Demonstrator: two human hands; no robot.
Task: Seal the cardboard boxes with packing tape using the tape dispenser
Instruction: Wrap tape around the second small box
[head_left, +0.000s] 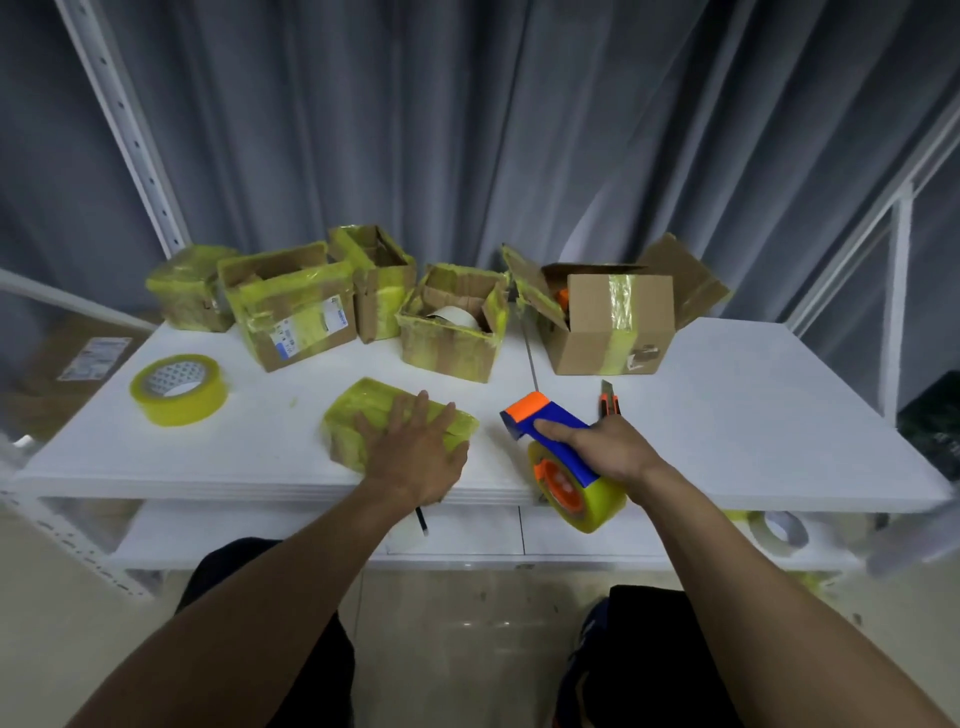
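While pressing flat on taped box at table front edge: left hand fingers straight, spread, hiding part of box top. Right hand fingers clamped round tape dispenser handle, roll overhanging table edge. Open boxes behind blurred; contents hard to make out.

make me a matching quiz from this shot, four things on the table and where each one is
Things: 1 tape dispenser; 2 flat taped box; 3 spare tape roll; 4 utility knife.
Places: A far left of the table; B under the left hand; C gripped by the right hand; D lying just right of the dispenser.
Pairs: 1-C, 2-B, 3-A, 4-D.
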